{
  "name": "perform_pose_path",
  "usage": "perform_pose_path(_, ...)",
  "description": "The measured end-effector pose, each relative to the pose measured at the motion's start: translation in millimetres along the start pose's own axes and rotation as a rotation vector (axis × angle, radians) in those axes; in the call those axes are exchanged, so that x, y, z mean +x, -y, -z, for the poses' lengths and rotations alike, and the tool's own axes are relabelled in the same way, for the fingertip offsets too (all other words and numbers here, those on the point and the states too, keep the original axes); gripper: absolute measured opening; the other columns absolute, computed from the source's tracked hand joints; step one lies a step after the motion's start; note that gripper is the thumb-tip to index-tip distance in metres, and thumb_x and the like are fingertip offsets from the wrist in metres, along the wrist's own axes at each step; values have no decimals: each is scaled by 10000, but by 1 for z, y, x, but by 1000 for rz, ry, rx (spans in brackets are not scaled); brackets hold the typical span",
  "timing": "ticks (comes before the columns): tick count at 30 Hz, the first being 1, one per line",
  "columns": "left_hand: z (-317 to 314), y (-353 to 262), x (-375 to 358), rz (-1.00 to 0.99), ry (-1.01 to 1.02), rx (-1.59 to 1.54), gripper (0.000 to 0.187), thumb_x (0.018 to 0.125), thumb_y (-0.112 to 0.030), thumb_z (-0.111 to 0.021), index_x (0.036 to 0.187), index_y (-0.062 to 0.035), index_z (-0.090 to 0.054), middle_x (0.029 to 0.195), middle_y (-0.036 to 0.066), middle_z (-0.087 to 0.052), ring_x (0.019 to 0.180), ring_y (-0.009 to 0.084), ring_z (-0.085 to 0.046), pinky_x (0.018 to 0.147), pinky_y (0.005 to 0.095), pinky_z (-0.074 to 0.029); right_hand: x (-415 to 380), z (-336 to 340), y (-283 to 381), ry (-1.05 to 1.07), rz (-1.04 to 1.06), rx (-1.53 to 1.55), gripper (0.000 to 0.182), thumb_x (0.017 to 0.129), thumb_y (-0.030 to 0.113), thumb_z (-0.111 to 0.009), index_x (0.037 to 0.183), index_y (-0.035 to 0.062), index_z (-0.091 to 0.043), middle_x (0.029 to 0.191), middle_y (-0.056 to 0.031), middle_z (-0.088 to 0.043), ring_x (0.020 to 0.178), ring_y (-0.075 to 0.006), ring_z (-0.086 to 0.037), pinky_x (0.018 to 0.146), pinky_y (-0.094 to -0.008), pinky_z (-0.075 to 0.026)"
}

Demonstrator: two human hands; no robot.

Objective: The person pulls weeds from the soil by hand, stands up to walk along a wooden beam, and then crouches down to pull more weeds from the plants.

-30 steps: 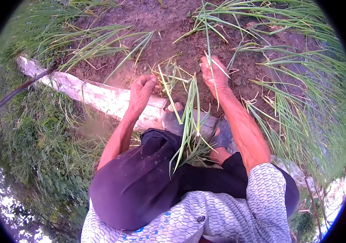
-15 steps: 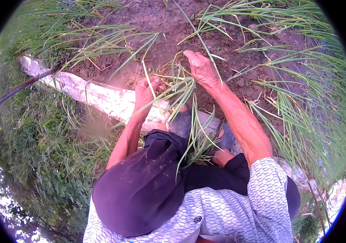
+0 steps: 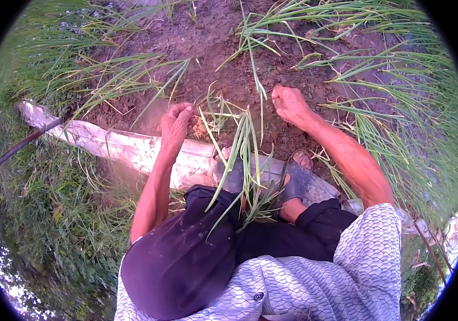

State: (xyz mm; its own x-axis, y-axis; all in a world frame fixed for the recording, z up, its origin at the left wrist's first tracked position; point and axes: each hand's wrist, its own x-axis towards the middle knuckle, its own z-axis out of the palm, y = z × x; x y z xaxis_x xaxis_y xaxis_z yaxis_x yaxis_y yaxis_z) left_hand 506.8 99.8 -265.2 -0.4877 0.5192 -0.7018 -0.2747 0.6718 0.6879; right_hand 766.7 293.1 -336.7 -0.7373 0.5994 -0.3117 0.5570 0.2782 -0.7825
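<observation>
My left hand (image 3: pixel 175 122) is closed above the pale strip, its thumb and fingers pressed together; what it holds, if anything, is too small to make out. My right hand (image 3: pixel 290 104) is closed over the brown soil, beside a long green stalk (image 3: pixel 254 69); its grip is hidden. Between and below the hands, a bunch of long green leaves (image 3: pixel 246 144) hangs down over my feet and the dark trousers. Thin, pale tangled leaves (image 3: pixel 219 113) lie on the soil between both hands.
A pale plank-like strip (image 3: pixel 127 152) runs across the soil edge under my feet. Green leafy plants (image 3: pixel 400 101) stand at the right, with more at the upper left. Grass (image 3: pixel 52 187) fills the lower left. A dark hose or rod (image 3: pixel 17 150) crosses the left side.
My hands have moved apart, the left one to the left and the right one to the right and down. The green bunch between them now hangs lower and more upright.
</observation>
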Motion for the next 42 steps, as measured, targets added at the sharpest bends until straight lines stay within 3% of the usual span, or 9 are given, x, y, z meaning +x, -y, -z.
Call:
perform_pose_path(2,-8,1,0,-6,11,26,226,911,-241,-591,1015,-43,-620,849,8,-654,680,63,-563,582,200,-431,6,14,6,-161,-16,-144,51,791,25,-503,815,8,-544,687,-211,-554,705,-417,-591,588,-469,-471)
perform_pose_path(8,-19,6,-17,-12,35,36,228,911,-227,-591,1025,-32,-627,850,19,-656,702,61,-552,603,210,-428,56,-6,7,-462,4,-421,116,845,111,-564,908,17,-538,737,-154,-553,726,-345,-626,530,-411,-481)
perform_pose_path(22,-4,24,-33,3,10,-36,226,912,-218,-595,1033,-30,-627,821,1,-641,661,68,-549,592,201,-418,107,2,26,-151,23,-382,219,840,87,-499,1042,34,-567,987,-250,-575,825,-426,-632,715,-492,-530)
perform_pose_path(27,2,15,-37,-24,-35,22,225,912,-230,-598,1026,-38,-626,831,7,-650,672,57,-544,574,199,-416,99,48,10,7,97,-417,110,783,76,-564,844,0,-614,757,-186,-646,742,-304,-667,619,-393,-531)
perform_pose_path(28,4,17,-37,-18,-42,0,221,912,-229,-598,1020,-38,-625,836,9,-652,674,57,-545,572,199,-416,95,65,28,62,-464,96,117,809,88,-555,832,-17,-603,740,-139,-658,677,-228,-674,555,-360,-526)
perform_pose_path(30,6,21,-38,-4,-49,-42,215,914,-228,-598,1009,-37,-624,844,15,-655,680,58,-546,567,198,-416,101,79,14,-226,-486,315,142,831,87,-530,883,-11,-618,734,-114,-655,615,-172,-659,519,-329,-523)
perform_pose_path(32,7,23,-42,15,-50,-51,201,914,-214,-599,998,-33,-622,851,17,-654,678,62,-549,562,198,-417,117,81,10,-482,-345,447,197,832,79,-507,962,2,-634,713,-94,-643,618,-155,-655,504,-304,-525)
perform_pose_path(37,13,24,-53,15,-71,-59,202,907,-210,-602,997,-31,-623,836,20,-651,658,65,-554,550,193,-421,154,74,-13,-499,123,-318,275,888,83,-504,1131,141,-618,883,-80,-659,798,-154,-642,670,-272,-507)
perform_pose_path(42,25,34,-59,30,-84,-64,188,917,-212,-595,982,-37,-616,852,11,-649,657,60,-541,552,192,-414,182,77,-45,-358,416,-217,240,873,73,-476,1042,163,-619,876,-92,-650,763,-270,-612,668,-355,-494)
